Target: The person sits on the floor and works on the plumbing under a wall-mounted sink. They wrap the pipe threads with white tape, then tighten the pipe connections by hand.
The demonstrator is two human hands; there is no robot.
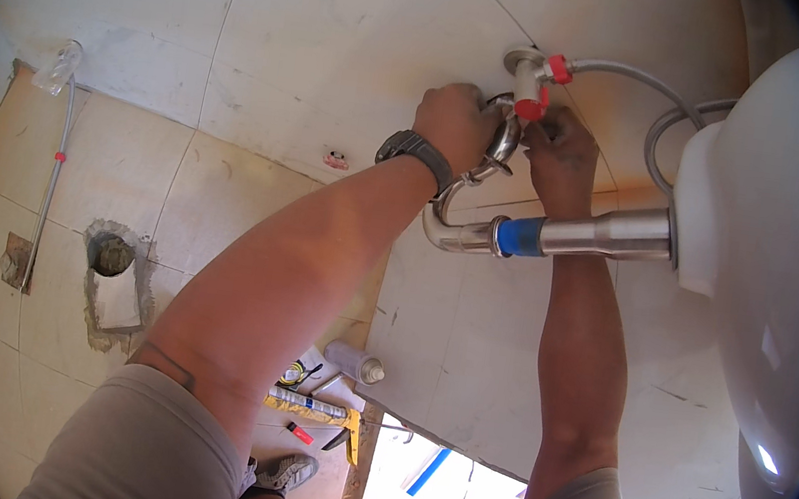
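A curved chrome drain pipe (506, 144) runs from the wall, bends in a U and joins the straight tailpiece (613, 236) under a white basin (771, 187). A blue band (521, 235) wraps the pipe near that joint. My left hand (458, 124), with a dark watch on its wrist, is closed round the pipe's wall end; its fingertips are hidden. On the pipe's other side, my right hand (563, 155) has its fingers curled together close to the wall. Whatever they pinch is hidden. Just above both hands sits a metal angle valve (526, 76) with red parts.
A braided hose (635, 74) loops from the valve to the basin. At left, another hose (52, 189) hangs beside a rough wall hole (112, 257). Below lie a yellow caulking gun (352, 433), a clear-capped canister (354, 363) and a red-capped item (300, 433), near a shoe (286, 473).
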